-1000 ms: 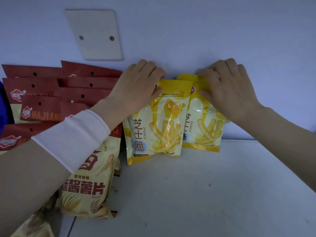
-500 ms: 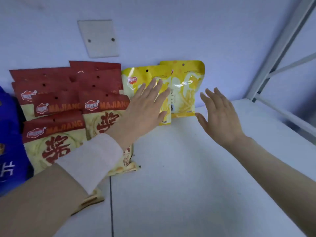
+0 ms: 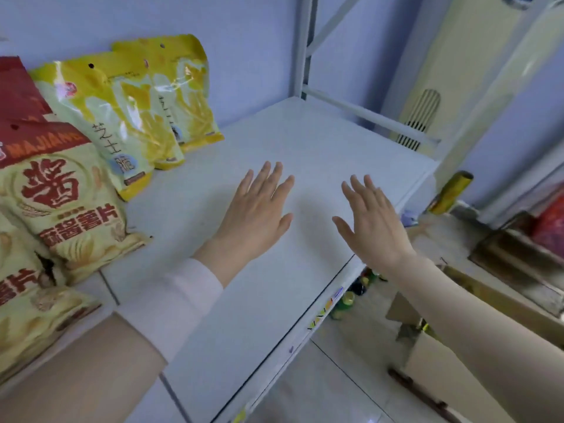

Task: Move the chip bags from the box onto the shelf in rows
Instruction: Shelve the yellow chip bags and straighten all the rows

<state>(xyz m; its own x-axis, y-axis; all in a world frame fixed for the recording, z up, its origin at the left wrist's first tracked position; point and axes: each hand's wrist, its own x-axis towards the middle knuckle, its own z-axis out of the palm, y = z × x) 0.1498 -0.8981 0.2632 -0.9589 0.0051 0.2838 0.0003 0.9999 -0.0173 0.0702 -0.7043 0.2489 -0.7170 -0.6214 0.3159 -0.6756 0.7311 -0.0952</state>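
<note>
Two yellow chip bags lean upright against the back wall on the white shelf, one overlapping the other. To their left stand several red-and-cream chip bags in rows. My left hand hovers flat over the bare shelf, fingers spread, holding nothing. My right hand is beside it near the shelf's front edge, also spread and empty. A cardboard box sits on the floor at the lower right, partly hidden by my right forearm.
The shelf's metal upright and rail bound its right end. A white ribbed appliance stands behind. On the right, a gold cylinder and red packaging sit by brown boxes. Small items lie on the tiled floor below.
Both hands let go of the yellow bags and drew back toward the shelf's front with fingers spread. The view swung right, showing the shelf end and the floor.
</note>
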